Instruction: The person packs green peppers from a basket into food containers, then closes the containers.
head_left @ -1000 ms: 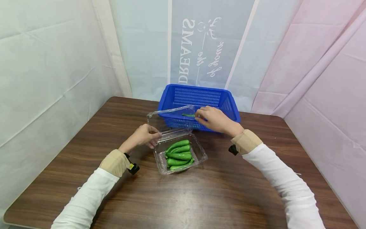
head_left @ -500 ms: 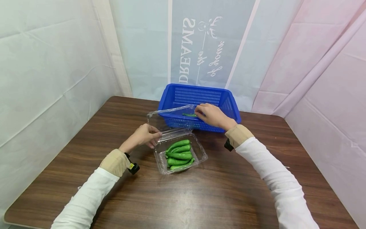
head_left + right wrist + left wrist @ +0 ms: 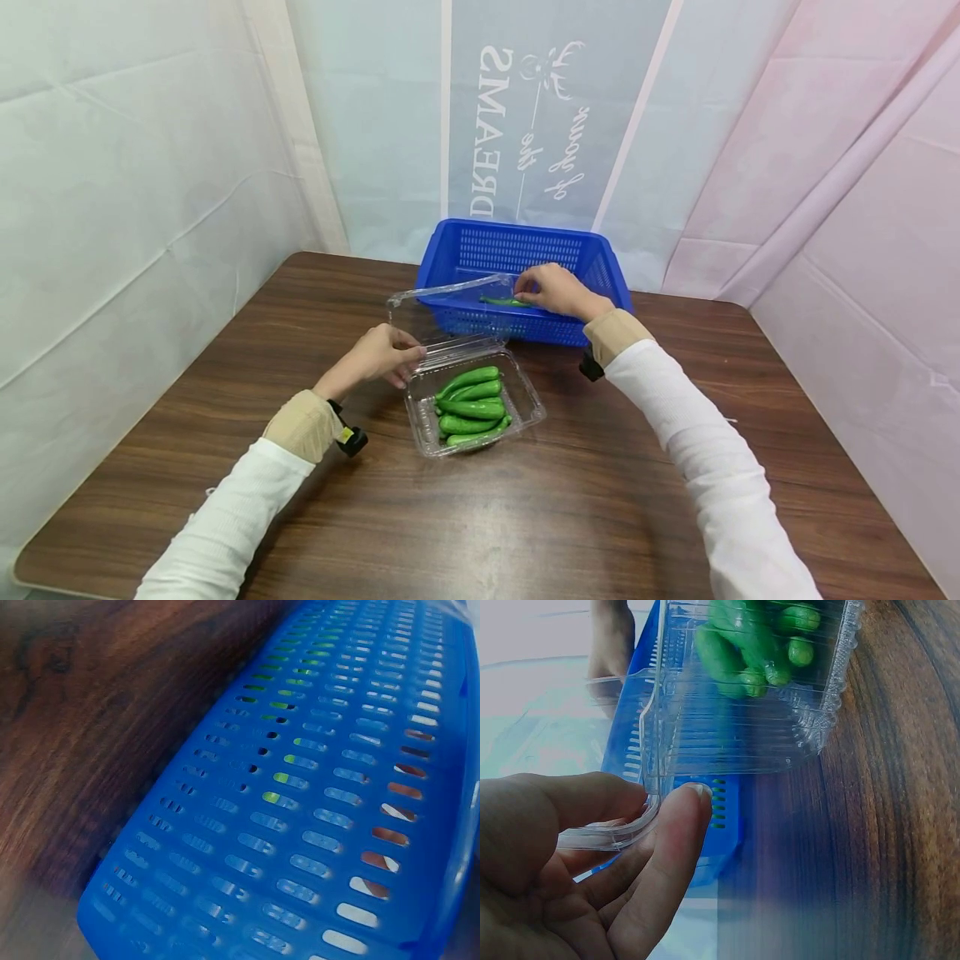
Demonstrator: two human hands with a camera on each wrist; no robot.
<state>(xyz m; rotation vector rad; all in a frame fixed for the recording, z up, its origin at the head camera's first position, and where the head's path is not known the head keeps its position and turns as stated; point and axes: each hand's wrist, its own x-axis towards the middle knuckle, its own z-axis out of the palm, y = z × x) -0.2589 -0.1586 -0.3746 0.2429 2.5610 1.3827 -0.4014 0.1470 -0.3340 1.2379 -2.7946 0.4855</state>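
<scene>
In the head view a clear plastic clamshell box point(image 3: 528, 392) stands on the table with its lid point(image 3: 420, 312) raised. Several small green cucumbers point(image 3: 471, 408) lie inside it. My left hand point(image 3: 375, 357) pinches the box's plastic edge near the hinge, thumb against fingers, as the left wrist view also shows. My right hand point(image 3: 557, 289) reaches over the near wall of a blue basket point(image 3: 517, 325), fingers bent beside a thin green piece point(image 3: 498, 301), probably a cucumber, inside it. Whether these fingers grip it cannot be seen. The right wrist view shows mostly the slotted basket wall point(image 3: 247, 825).
The raised lid overlaps the basket's front left side in the head view. Both stand on a brown wooden table point(image 3: 450, 533), the basket towards its far edge. Fabric sheets point(image 3: 375, 125) hang behind and at both sides.
My right hand has shifted slightly away from me, deeper over the basket, and its forearm has swung left. The left hand, the box and the cucumbers look unchanged.
</scene>
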